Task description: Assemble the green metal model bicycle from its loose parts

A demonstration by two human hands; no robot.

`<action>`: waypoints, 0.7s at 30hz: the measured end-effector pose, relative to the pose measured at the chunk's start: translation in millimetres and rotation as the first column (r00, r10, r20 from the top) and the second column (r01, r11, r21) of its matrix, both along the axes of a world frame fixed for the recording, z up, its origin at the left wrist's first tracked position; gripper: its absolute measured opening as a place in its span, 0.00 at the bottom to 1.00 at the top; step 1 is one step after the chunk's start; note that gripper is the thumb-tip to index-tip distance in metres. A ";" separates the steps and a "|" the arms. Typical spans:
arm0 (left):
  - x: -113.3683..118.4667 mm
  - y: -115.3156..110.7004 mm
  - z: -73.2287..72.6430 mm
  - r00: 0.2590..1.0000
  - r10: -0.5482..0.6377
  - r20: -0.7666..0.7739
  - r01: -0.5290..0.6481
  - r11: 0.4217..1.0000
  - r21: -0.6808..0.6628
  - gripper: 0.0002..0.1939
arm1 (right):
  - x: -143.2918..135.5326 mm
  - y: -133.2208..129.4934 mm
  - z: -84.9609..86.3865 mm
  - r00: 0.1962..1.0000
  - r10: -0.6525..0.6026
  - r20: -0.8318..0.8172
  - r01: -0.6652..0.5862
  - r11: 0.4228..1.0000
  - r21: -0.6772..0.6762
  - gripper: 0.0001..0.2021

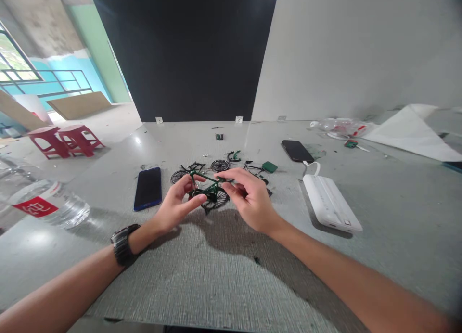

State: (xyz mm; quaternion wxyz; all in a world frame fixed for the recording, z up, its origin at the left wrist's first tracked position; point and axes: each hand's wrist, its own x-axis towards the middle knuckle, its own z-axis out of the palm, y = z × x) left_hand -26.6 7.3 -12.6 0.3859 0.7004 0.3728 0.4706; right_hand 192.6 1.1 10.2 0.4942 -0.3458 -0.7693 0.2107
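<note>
Mid-table [224, 275], your left hand [175, 203] curls round the green toy bike [206, 177] while your right hand [254, 203] pinches its upper right end, and looks like one wheel's [221, 198] on, with a spare wheel [220, 165] and small parts [234, 156] left on the far side.

Left hand [175, 204] curls loosely; right hand [255, 202] seemingly pinches.

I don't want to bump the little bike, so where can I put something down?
It's crowded around the left hand and right hand: the little bike, a loose wheel and small parts. The table looks bare right of the white power bank, this side of the white sheet, and between the hands and its near edge, except a dark scrap.
</note>
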 end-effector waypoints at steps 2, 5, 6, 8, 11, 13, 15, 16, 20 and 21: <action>-0.3 1.6 -1.4 0.997 0.072 -0.028 -0.072 0.997 0.014 0.22 | 0.1 -1.3 0.2 1.000 0.008 0.003 -0.008 1.000 0.017 0.11; -1.7 4.1 -3.6 0.989 0.133 -0.068 -0.130 0.990 0.045 0.22 | 0.5 -0.6 -0.5 1.000 -0.003 0.024 0.002 0.998 0.063 0.11; -2.1 4.8 -4.7 0.988 0.140 -0.070 -0.136 0.989 0.063 0.21 | 0.6 0.2 -0.8 1.000 -0.012 0.027 0.009 0.997 0.081 0.11; -2.7 5.7 -7.4 0.987 0.141 -0.075 -0.134 0.987 0.092 0.19 | 1.1 2.0 -0.9 0.999 -0.033 0.023 0.031 0.995 0.100 0.11; -2.5 5.9 -10.7 0.989 0.127 -0.077 -0.120 0.988 0.097 0.18 | 1.5 4.0 -0.8 0.998 -0.066 0.011 0.065 0.994 0.093 0.10; -1.8 5.4 -10.8 0.991 0.119 -0.055 -0.114 0.990 0.079 0.19 | 1.3 3.9 -1.2 0.997 -0.071 0.007 0.070 0.994 0.081 0.10; -1.0 5.0 -9.0 0.990 0.137 -0.030 -0.135 0.989 0.066 0.21 | 0.3 2.5 -2.0 0.998 -0.064 0.009 0.063 0.996 0.068 0.10; -0.8 4.9 -7.7 0.989 0.149 -0.020 -0.148 0.987 0.066 0.21 | -0.3 1.4 -2.4 0.998 -0.058 0.013 0.057 0.996 0.062 0.10; -2.7 5.9 -4.5 0.996 0.090 -0.023 -0.087 0.991 0.100 0.22 | -3.5 -3.5 -3.3 0.999 -0.038 0.028 0.036 0.997 0.064 0.11; -3.7 6.2 -4.6 0.998 0.052 -0.031 -0.048 0.993 0.110 0.22 | -4.2 -4.5 -3.1 0.999 -0.033 0.027 0.031 0.997 0.070 0.11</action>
